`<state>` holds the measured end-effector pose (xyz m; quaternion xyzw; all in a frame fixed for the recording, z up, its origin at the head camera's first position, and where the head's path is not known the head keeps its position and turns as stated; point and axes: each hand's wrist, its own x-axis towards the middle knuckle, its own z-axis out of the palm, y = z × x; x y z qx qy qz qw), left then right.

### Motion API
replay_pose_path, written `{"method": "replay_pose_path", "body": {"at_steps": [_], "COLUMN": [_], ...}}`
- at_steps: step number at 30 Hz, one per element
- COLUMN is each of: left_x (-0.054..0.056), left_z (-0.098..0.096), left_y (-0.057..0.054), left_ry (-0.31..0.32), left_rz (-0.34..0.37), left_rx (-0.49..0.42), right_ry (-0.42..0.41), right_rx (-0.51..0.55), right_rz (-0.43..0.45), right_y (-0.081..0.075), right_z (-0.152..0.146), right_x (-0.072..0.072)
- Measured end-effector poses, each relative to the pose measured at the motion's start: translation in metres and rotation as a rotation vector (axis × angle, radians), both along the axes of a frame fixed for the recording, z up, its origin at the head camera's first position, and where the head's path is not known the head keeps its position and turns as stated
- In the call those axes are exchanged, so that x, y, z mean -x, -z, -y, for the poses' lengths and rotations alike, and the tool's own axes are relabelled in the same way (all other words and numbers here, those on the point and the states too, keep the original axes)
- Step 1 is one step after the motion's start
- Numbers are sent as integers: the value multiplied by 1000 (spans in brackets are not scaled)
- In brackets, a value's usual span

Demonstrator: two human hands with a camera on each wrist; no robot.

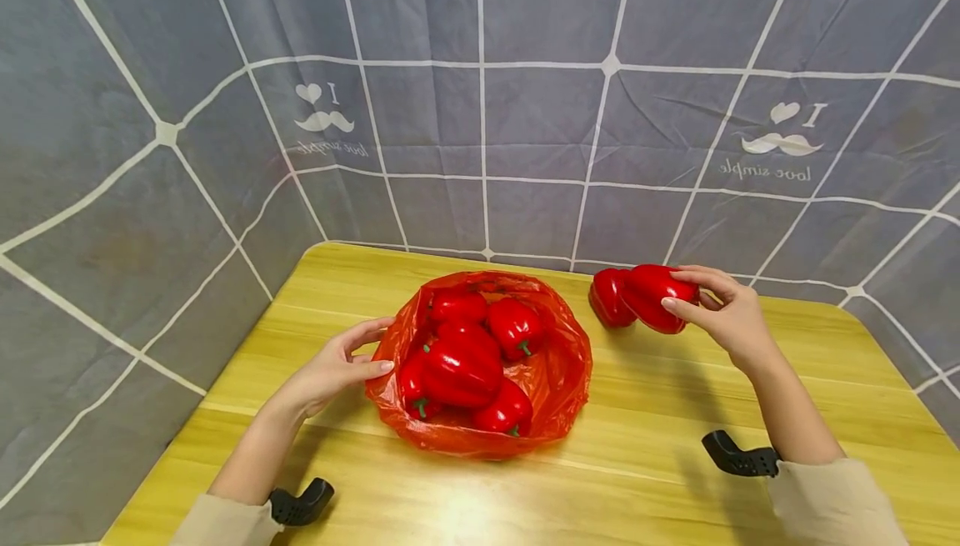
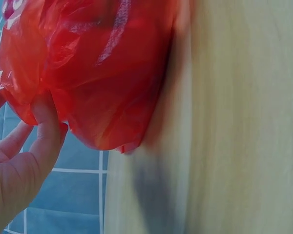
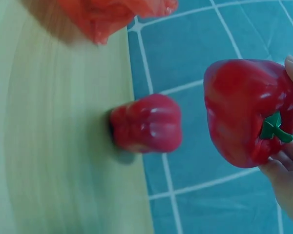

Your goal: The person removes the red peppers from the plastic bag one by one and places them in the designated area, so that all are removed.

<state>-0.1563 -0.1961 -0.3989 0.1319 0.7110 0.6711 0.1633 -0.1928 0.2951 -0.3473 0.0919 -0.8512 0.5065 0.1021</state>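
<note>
A red plastic bag (image 1: pixel 555 413) sits wide open on the table, with several glossy red bell peppers (image 1: pixel 461 363) with green stems inside. At its left rim, my left hand (image 1: pixel 333 369) pinches the thin plastic between thumb and fingers; the left wrist view shows the thumb against the crinkled bag (image 2: pixel 112 92). My right hand (image 1: pixel 723 308) grips a red bell pepper (image 1: pixel 656 298) by its stem end, thumb on one side and fingers on the other. That pepper (image 3: pixel 249 112) is up off the table. Another bell pepper (image 3: pixel 149 124) stands on the table, just left of the held one in the head view.
The wood-grain table (image 1: pixel 637 479) backs onto a grey curtain (image 1: pixel 540 129) with white grid lines, which also hangs along the left and right sides. A black wrist mount (image 1: pixel 738 454) sticks out from the right forearm, and another black mount (image 1: pixel 302 503) from the left.
</note>
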Motion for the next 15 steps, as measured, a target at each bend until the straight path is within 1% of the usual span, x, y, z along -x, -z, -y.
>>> {"method": "replay_pose_path", "body": {"at_steps": [6, 11, 13, 15], "left_x": [0, 0, 0, 0], "left_z": [3, 3, 3, 2], "left_y": [-4, -4, -4, -3], "left_ry": [-3, 2, 5, 10], "left_rz": [-2, -4, -5, -3], "left_rx": [7, 0, 1, 2], "right_ry": [49, 77, 84, 87], "right_rx": [-15, -40, -19, 27], "right_rz": [1, 26, 34, 43], "right_y": [14, 28, 34, 41], "right_z": [-10, -16, -18, -21], "right_x": [-1, -6, -8, -10]}}
